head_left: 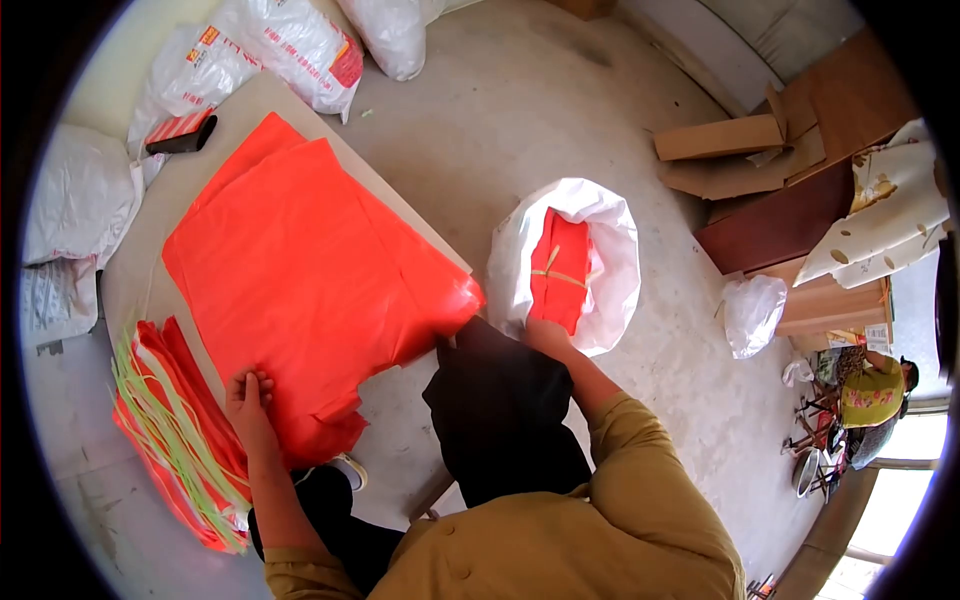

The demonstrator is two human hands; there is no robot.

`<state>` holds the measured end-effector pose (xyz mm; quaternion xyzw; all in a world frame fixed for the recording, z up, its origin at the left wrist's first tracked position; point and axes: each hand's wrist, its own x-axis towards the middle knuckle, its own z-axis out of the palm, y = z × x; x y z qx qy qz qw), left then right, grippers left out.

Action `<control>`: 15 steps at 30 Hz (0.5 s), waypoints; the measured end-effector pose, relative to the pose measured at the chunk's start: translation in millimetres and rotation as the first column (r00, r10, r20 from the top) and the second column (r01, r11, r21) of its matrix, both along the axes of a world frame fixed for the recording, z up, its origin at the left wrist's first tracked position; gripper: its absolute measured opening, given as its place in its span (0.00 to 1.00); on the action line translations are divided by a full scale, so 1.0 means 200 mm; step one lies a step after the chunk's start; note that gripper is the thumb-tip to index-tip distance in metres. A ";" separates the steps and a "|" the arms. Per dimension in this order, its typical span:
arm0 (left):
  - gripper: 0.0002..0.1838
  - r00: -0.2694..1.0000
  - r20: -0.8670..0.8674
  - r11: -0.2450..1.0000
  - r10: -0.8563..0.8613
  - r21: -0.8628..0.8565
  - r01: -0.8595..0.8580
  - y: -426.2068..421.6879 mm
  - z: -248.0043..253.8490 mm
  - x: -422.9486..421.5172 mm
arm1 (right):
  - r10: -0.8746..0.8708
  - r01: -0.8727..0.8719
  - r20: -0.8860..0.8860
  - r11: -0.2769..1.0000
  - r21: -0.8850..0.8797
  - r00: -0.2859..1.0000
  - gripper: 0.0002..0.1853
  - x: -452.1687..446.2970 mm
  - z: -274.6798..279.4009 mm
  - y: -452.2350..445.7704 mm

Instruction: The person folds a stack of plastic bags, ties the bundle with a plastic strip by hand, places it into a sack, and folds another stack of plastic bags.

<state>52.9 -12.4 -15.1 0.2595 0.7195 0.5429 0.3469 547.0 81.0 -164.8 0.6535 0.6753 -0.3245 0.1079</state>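
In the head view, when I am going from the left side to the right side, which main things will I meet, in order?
White plastic sack at the left edge → large red sheets → open white sack → crumpled clear plastic bag → metal basin → seated person.

Tied bundle [560, 272] stands inside the open sack [621, 262].

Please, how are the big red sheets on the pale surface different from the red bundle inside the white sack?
The red sheets are spread out wide and untied; the red bundle is narrow and has a yellowish tie around it.
The sheets lie on the pale surface, with the left hand at their edge; the bundle is in the white sack, with the right hand at its lower end.
Both are red.
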 end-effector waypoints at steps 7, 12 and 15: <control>0.08 1.000 -0.006 1.000 -0.017 0.023 0.017 0.00 -0.03 -0.02 | -0.003 -0.001 0.031 0.993 0.116 1.000 0.15 -0.15 -0.05 0.09; 0.08 1.000 -0.001 0.999 -0.020 0.038 0.020 -0.01 -0.03 -0.02 | -0.233 0.310 -0.475 0.947 0.090 0.849 0.26 -0.07 -0.49 0.29; 0.08 1.000 0.003 0.999 -0.008 0.034 0.008 -0.01 -0.06 -0.04 | -0.724 0.657 -0.596 0.642 -0.396 0.348 0.35 0.01 -0.51 0.33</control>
